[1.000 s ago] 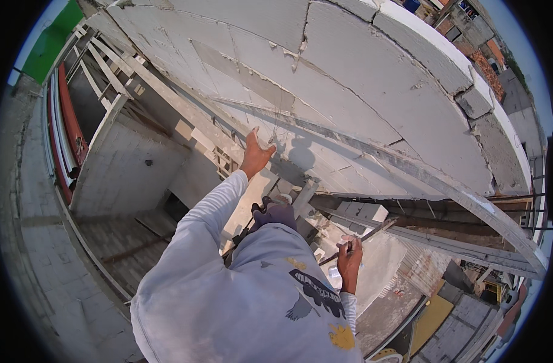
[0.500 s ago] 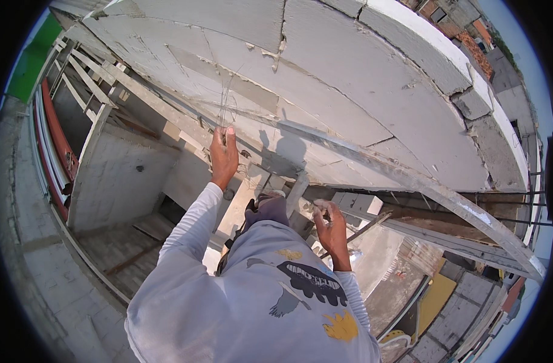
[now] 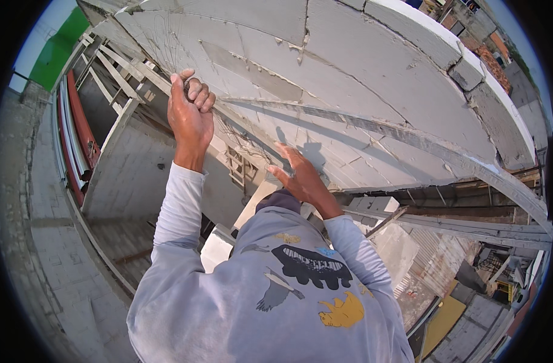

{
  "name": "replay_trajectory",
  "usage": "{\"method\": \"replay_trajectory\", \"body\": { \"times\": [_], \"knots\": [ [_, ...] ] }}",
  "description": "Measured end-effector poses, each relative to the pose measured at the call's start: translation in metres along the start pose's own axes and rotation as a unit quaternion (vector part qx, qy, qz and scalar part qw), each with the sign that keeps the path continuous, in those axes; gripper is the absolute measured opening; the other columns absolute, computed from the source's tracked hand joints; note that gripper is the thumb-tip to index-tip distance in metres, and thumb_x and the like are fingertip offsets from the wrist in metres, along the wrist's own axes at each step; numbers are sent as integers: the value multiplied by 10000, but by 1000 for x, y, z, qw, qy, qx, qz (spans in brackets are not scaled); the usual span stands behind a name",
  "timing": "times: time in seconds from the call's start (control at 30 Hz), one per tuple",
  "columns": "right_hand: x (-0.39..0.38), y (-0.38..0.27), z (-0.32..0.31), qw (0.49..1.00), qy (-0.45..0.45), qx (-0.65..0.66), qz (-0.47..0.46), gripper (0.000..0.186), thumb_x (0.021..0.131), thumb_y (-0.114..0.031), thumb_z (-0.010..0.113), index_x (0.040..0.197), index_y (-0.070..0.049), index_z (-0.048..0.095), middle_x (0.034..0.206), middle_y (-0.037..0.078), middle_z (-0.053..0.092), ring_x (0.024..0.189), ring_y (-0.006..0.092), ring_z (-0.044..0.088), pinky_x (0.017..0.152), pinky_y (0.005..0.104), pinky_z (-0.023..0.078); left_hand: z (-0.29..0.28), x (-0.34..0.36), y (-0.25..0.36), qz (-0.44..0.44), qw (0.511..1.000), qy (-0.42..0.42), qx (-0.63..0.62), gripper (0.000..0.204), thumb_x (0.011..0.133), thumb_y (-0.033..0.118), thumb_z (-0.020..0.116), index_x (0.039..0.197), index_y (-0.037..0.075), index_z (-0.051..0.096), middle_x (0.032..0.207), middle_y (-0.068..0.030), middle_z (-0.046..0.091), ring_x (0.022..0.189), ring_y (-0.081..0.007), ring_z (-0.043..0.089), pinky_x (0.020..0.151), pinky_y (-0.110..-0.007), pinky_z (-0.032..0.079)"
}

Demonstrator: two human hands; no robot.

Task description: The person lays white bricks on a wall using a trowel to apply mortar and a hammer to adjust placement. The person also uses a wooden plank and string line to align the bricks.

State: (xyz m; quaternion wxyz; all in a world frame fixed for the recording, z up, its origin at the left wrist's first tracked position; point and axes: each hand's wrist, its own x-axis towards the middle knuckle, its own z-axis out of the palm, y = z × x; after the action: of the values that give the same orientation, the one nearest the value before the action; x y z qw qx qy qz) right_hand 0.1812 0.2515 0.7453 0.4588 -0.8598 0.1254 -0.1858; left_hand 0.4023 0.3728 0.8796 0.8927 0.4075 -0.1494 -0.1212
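Note:
My left hand is raised at upper left, its fingers curled closed on a bundle of thin wire that fans up against the pale block wall. Lower and to the right, my right hand has its fingers apart beside more loose wire strands; whether it touches them is unclear. A long mortar-marked grey beam slants across the wall face behind both hands. My grey printed shirt and sleeves fill the lower middle of the view.
Below left, a drop opens into a concrete room with wooden battens and red and silver sheets along its edge. At lower right are corrugated roofing, stacked pale blocks and a yellow panel far below.
My left hand has risen up and leftward, curled round the wire. My right hand has moved up and leftward toward the strands, its fingers straightening from a bent shape.

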Motion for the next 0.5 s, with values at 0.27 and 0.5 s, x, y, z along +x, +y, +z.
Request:
{"method": "replay_trajectory", "body": {
  "times": [0.27, 0.5],
  "knots": [
    [7, -12, -8, 998, 36, 45, -29, 372, 993, -270, 713, 1269, -24, 675, 1214, 205, 717, 1127, 388, 688, 981, 427, 528, 30, 14, 16, -23, 981, -96, -167, 294, 1123, 317, 528, 1205, 37, 562, 804, 9, 427, 706, -98, 416, 625, -254, 380],
    [28, -35, -48, 999, 41, 0, -19, 258, 998, -227, 701, 1140, -12, 720, 1118, 194, 733, 1040, 384, 700, 922, 420, 540, 51, -25, -10, 34, 960, -180, 211, 480, 1105, 321, 569, 1421, -30, 485, 1160, -127, 691, 1009, -155, 610, 966, -333, 494]
  ]
}}
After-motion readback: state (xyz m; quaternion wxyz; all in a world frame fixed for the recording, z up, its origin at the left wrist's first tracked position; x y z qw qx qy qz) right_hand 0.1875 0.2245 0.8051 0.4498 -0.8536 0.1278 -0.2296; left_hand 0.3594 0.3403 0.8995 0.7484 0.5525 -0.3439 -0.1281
